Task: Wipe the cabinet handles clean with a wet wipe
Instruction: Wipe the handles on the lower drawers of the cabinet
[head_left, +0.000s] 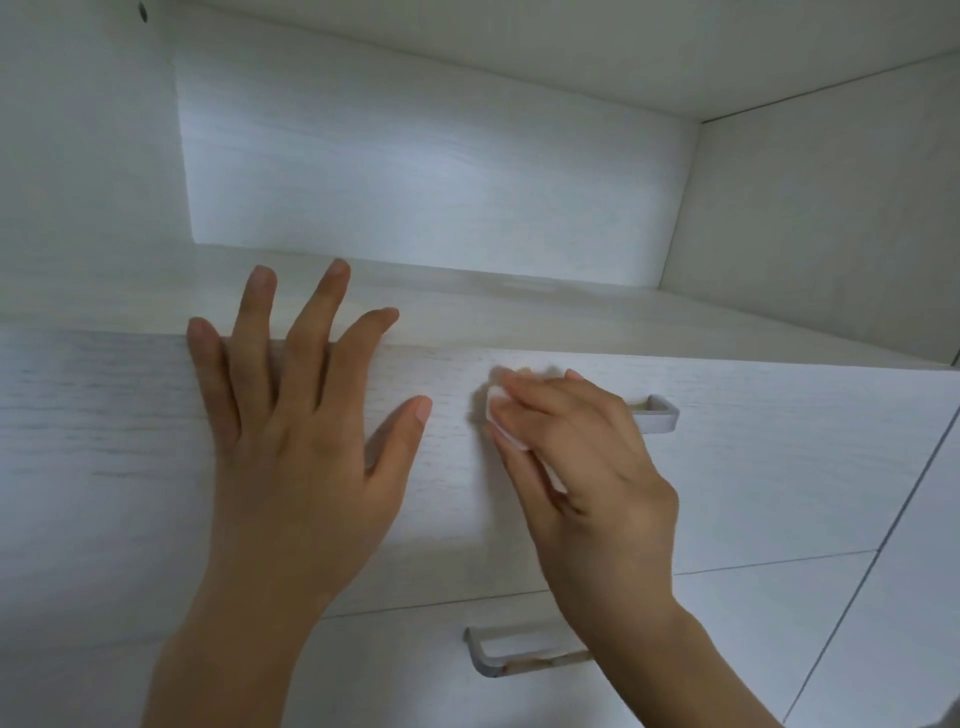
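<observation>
Where right hand (587, 467) pinches, wipe (500, 418) protrudes

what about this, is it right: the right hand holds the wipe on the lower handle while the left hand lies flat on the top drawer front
Not quite. The head view shows the right hand holding the wipe on the upper handle, not the lower handle, which sits untouched below. The left hand does lie flat on the top drawer front.

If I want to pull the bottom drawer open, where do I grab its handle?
Grab the straight bar of the lower handle, coming from the front and curling your fingers into the gap behind it. Its bent end holds the bar off the drawer front, so fingers fit.
</observation>
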